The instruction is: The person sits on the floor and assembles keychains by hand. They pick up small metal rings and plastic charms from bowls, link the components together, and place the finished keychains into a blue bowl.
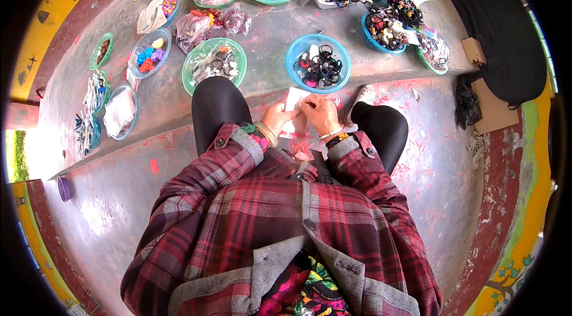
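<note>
Between my knees, a small white card point(294, 101) stands upright in my hands. My left hand point(277, 118) is closed on its left edge, thumb toward the middle. The bent fingers of my right hand point(322, 114) pinch at the card's right side; whatever small thing they may hold there is hidden. Just beyond my hands sits a blue basket point(290, 67) of black hair ties point(327, 65) with some red and white pieces. To its left, by my left knee, a green basket point(188, 65) holds small grey and clear-wrapped pieces.
Along the grey ledge point(268, 27) stand more baskets of hair accessories, including a pale basket of coloured pieces point(146, 56) and a blue basket point(386, 49) at right. Plastic bags point(202, 27) lie among them. Red scraps point(417, 155) litter the floor; a black bag point(468, 101) lies right.
</note>
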Available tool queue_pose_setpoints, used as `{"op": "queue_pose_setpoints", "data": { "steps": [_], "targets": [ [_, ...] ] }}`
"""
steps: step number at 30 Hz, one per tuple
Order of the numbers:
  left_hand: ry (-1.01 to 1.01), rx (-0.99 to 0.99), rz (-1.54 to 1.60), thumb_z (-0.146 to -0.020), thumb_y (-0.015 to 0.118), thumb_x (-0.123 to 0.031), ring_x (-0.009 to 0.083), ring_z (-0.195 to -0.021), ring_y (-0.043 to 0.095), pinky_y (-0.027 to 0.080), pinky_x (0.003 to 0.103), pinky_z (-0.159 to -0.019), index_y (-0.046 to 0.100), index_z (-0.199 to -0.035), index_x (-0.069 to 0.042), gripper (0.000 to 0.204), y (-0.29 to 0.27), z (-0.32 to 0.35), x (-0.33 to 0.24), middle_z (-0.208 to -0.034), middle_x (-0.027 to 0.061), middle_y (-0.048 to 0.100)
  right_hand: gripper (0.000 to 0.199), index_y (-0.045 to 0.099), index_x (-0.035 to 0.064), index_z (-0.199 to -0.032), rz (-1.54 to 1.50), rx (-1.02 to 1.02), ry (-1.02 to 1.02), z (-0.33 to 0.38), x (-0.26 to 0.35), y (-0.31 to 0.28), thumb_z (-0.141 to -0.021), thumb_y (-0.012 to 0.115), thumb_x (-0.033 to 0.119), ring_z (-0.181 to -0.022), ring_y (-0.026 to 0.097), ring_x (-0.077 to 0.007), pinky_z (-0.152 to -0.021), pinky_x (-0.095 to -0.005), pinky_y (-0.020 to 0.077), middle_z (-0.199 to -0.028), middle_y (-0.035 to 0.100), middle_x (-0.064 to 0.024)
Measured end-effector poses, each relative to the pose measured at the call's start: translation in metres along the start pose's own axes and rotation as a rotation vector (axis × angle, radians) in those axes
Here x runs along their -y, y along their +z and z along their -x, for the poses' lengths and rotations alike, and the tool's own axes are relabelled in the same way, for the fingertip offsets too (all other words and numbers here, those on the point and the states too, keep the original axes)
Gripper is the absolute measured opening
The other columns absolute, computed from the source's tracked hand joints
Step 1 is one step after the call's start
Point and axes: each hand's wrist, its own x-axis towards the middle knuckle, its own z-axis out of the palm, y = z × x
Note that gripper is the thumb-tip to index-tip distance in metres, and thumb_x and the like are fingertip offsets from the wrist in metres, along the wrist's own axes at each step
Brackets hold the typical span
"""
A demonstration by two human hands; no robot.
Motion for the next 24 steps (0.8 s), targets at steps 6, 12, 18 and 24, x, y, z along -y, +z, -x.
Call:
{"op": "queue_pose_setpoints", "data": {
  "steps": [6,12,18,24],
  "targets": [
    [-0.058,-0.019,0.084,-0.08,0.057,-0.012,0.0136,-0.079,0.058,0.045,0.028,-0.07,0.056,-0.095,0.002,0.02,0.002,0.004,-0.007,-0.09,0.0071,0.061,0.013,0.063,0.0078,-0.075,-0.108,-0.012,-0.096,-0.001,0.001,0.001,-0.072,0.058,0.019,-0.07,0.059,-0.0287,-0.062,-0.0367,0.0454,-0.074,0.061,-0.0123],
    [-0.105,-0.005,0.172,-0.079,0.056,-0.007,0.0159,-0.083,0.058,0.045,0.029,-0.074,0.055,-0.097,0.001,0.02,0.002,0.004,-0.013,-0.092,0.008,0.06,0.011,0.062,0.008,-0.079,0.047,0.0,-0.298,0.0,0.011,-0.008,-0.071,0.058,0.014,-0.073,0.059,-0.0299,-0.062,-0.0367,0.046,-0.075,0.06,-0.0126],
    [-0.086,0.083,0.131,-0.078,0.056,-0.005,0.0171,-0.083,0.059,0.046,0.03,-0.075,0.054,-0.1,0.001,0.023,0.003,0.007,-0.013,-0.094,0.0083,0.06,0.013,0.062,0.0072,-0.08,0.0,0.056,-0.186,0.001,0.016,-0.012,-0.071,0.059,0.016,-0.071,0.058,-0.0308,-0.061,-0.038,0.0452,-0.072,0.059,-0.0132],
    [-0.038,0.088,0.085,-0.077,0.058,-0.004,0.0161,-0.082,0.059,0.046,0.029,-0.073,0.053,-0.101,0.001,0.025,0.007,0.005,-0.013,-0.093,0.0072,0.06,0.014,0.061,0.0068,-0.08,-0.021,-0.035,-0.214,0.003,0.018,-0.012,-0.072,0.058,0.018,-0.071,0.058,-0.0317,-0.06,-0.0384,0.0446,-0.072,0.058,-0.0146]
  ]
}}
